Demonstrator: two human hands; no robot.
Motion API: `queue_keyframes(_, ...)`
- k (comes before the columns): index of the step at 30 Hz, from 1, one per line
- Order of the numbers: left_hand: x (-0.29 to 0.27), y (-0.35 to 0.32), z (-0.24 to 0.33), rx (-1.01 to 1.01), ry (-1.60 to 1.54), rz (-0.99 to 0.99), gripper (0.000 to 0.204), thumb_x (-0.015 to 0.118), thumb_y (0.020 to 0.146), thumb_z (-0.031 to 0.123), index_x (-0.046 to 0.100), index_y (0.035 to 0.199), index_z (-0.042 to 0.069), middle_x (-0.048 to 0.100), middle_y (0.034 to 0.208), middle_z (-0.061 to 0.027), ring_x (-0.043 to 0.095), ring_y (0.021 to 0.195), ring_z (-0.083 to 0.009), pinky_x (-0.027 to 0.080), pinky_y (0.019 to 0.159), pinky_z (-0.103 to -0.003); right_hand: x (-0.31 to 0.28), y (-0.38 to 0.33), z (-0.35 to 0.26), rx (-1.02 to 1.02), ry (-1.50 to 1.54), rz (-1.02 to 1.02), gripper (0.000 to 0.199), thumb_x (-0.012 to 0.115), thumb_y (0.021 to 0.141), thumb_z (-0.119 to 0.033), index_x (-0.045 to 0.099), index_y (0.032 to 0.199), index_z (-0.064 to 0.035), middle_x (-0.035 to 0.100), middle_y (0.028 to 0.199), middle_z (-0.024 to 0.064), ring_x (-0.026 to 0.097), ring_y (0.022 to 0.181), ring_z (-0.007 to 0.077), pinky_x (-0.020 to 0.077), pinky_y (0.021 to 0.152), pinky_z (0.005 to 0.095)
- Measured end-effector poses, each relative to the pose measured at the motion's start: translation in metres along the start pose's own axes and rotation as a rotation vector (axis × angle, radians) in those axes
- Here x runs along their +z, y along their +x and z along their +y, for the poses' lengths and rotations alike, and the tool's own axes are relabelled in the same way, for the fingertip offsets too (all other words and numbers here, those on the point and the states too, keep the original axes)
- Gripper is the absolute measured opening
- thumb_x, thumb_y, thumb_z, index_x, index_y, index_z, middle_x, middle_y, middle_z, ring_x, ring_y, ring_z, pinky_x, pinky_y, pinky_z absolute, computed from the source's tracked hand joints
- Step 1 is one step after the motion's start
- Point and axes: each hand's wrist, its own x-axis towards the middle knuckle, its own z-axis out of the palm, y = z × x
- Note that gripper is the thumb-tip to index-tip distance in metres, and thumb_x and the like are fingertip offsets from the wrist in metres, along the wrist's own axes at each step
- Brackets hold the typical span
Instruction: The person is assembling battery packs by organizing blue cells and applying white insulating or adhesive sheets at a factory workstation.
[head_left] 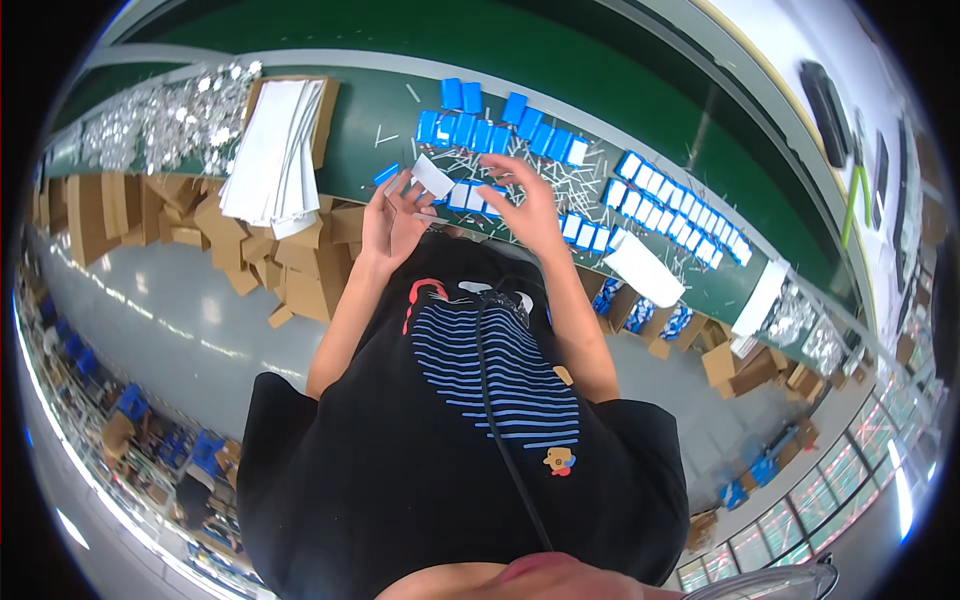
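Head view shows your left hand (392,222) pinching a small white card (432,176) between its fingertips, held just above the near edge of the green table (360,120). Your right hand (528,205) hovers with fingers spread and loose, holding nothing, over scattered white strips (470,165) and blue-and-white packets (480,130). More packets run in a row (680,205) toward the right. Far left, a stack of white sheets (275,150) rests on a brown box, with cardboard pieces (250,250) heaped below.
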Motion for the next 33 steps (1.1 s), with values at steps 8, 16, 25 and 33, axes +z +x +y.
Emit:
queue_keyframes(8, 0.004, 0.030, -0.017, -0.113, 0.080, -0.032, 0.028, 0.051, 0.099, 0.024, 0.053, 0.121, 0.007, 0.057, 0.120, -0.0134, 0.055, 0.101, -0.0221, 0.043, 0.075, -0.030, -0.019, -0.020, -0.003, -0.264, -0.387, 0.069, 0.017, 0.074, 0.078, -0.008, 0.073, 0.094, -0.0071, 0.068, 0.090, 0.0028, 0.058, 0.084, 0.0204, 0.0472, 0.076, 0.0315)
queue_keyframes(16, -0.009, 0.028, 0.002, 0.156, 0.098, 0.139, 0.031, 0.051, 0.099, 0.022, 0.052, 0.125, 0.005, 0.055, 0.122, -0.0142, 0.053, 0.106, -0.0243, 0.044, 0.078, -0.031, -0.020, -0.045, 0.014, -0.052, -0.318, 0.232, 0.010, 0.074, 0.079, -0.009, 0.071, 0.088, -0.0066, 0.067, 0.088, 0.0039, 0.058, 0.077, 0.0212, 0.0469, 0.073, 0.0318)
queue_keyframes(25, -0.027, 0.001, 0.023, 0.276, 0.043, 0.240, 0.031, 0.048, 0.101, 0.023, 0.051, 0.126, 0.004, 0.054, 0.121, -0.0133, 0.054, 0.104, -0.0237, 0.046, 0.078, -0.032, -0.121, 0.041, 0.155, 0.076, -0.575, 0.182, 0.012, 0.070, 0.083, -0.009, 0.068, 0.094, -0.0067, 0.068, 0.086, 0.0057, 0.057, 0.074, 0.0221, 0.0472, 0.071, 0.0332)
queue_keyframes(33, -0.025, -0.012, 0.019, 0.332, 0.025, 0.336, 0.033, 0.047, 0.101, 0.023, 0.050, 0.128, 0.003, 0.054, 0.116, -0.0114, 0.055, 0.102, -0.0232, 0.046, 0.077, -0.033, -0.115, 0.066, 0.185, 0.090, -0.685, 0.033, 0.011, 0.067, 0.085, -0.015, 0.069, 0.095, -0.0118, 0.070, 0.088, 0.0020, 0.058, 0.083, 0.0249, 0.0449, 0.080, 0.0368)
